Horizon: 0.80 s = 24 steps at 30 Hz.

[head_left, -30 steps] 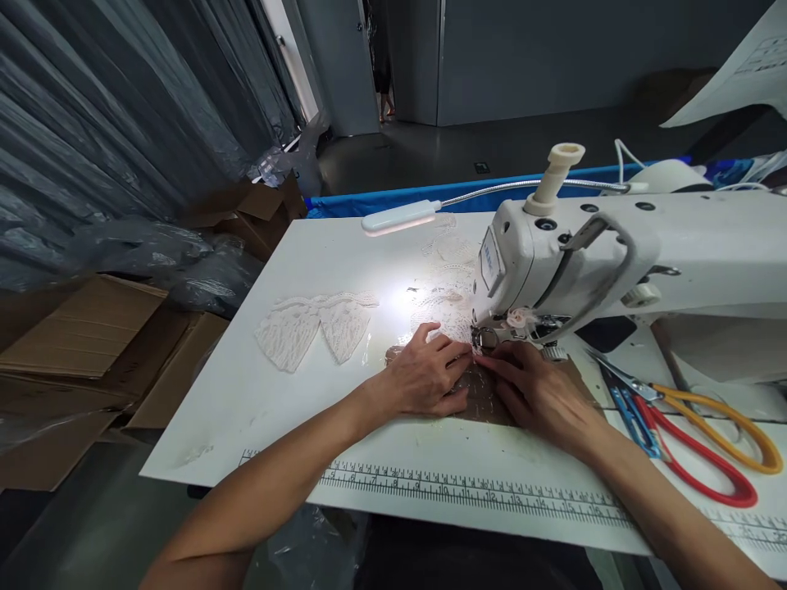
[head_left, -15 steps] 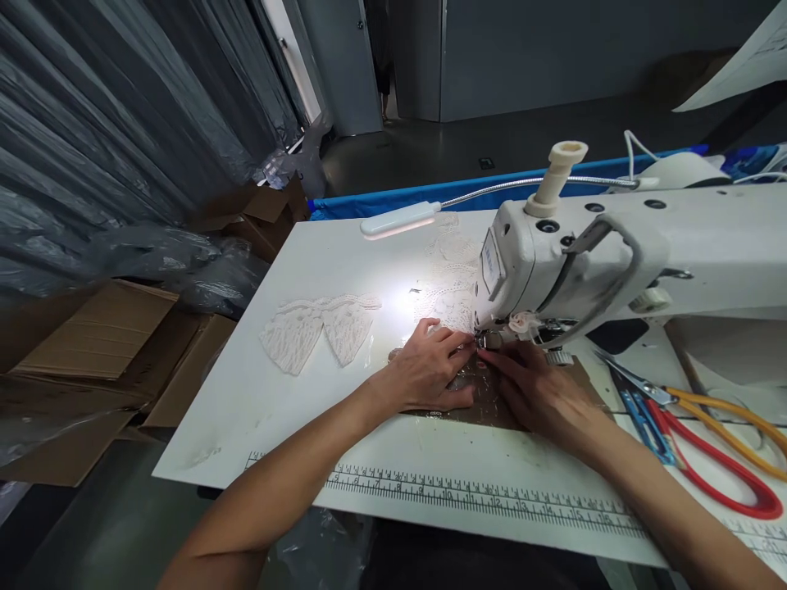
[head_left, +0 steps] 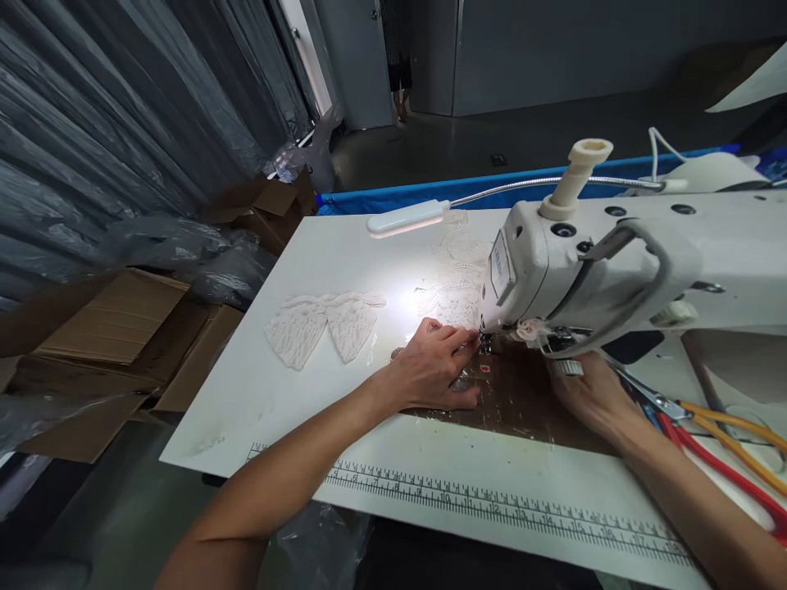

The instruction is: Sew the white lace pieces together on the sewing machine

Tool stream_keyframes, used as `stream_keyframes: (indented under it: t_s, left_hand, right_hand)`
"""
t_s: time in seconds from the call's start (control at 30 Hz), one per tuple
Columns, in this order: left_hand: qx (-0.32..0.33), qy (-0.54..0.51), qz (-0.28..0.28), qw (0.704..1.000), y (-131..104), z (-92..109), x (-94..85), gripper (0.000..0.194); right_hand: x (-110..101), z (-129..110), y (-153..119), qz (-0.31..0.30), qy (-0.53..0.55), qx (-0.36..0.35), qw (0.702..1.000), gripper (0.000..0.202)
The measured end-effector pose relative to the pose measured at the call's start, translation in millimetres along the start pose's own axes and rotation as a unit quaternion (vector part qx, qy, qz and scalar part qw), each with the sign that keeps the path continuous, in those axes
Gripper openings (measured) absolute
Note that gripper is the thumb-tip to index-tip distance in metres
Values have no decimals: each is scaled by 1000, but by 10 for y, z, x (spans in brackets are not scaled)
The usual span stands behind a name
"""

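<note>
Resting by the white lace (head_left: 455, 307) just beside the presser foot (head_left: 487, 342), the left hand (head_left: 438, 365) shows fingers bent and thumb spread; whether they pinch the lace cannot be told. The right hand (head_left: 590, 392) reaches under the sewing machine (head_left: 532, 254), fingers hidden, grip undetermined. The lace lies on the table (head_left: 344, 410), left of the machine head. Recommended: guide it flat with light, even pressure from 2 hands, fingertips clear of the needle area.

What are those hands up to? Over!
Left hand by presser foot. Right hand near machine head, fingertips hidden. White lace partly behind left hand. Scissors near right hand.
</note>
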<state>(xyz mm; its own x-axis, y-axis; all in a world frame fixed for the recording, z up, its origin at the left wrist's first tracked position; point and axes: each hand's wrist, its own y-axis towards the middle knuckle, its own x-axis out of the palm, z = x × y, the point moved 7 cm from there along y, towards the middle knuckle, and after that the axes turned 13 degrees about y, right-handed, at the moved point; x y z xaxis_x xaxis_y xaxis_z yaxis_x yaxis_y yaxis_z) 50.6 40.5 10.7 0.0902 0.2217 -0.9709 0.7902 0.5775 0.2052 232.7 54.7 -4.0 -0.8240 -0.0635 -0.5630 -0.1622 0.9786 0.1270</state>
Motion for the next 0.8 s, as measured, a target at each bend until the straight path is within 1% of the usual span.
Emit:
stream_keyframes:
  t_s: [0.07, 0.17, 0.23, 0.47, 0.6, 0.67, 0.73, 0.8]
  left_hand:
    - [2, -2, -2, 1000, 0, -5, 8, 57]
    - [2, -8, -1, 1000, -5, -16, 20, 56]
    - [1, -12, -1, 1000, -9, -25, 29, 56]
    - [-1, -23, 14, 1000, -16, -32, 23, 58]
    - [-8, -27, 8, 1000, -22, -43, 37, 57]
    - [-10, -30, 5, 999, -26, -49, 46, 57]
    - [-10, -33, 4, 999, -30, -53, 52, 57]
    - [-8, -35, 8, 999, -35, -52, 51, 58]
  right_hand:
    - [31, 23, -10, 7, -1, 3, 1000, 32]
    - [14, 51, -39, 52, -18, 25, 998, 27]
    - [13, 44, -48, 65, -20, 30, 997, 26]
    - [0, -22, -28, 66, -31, 27, 997, 28]
    - [86, -87, -70, 11, -8, -7, 1000, 34]
    - [125, -93, -124, -7, -8, -9, 1000, 40]
    - [127, -70, -179, 3, -21, 3, 1000, 43]
    - [115, -49, -223, 21, -34, 15, 999, 41]
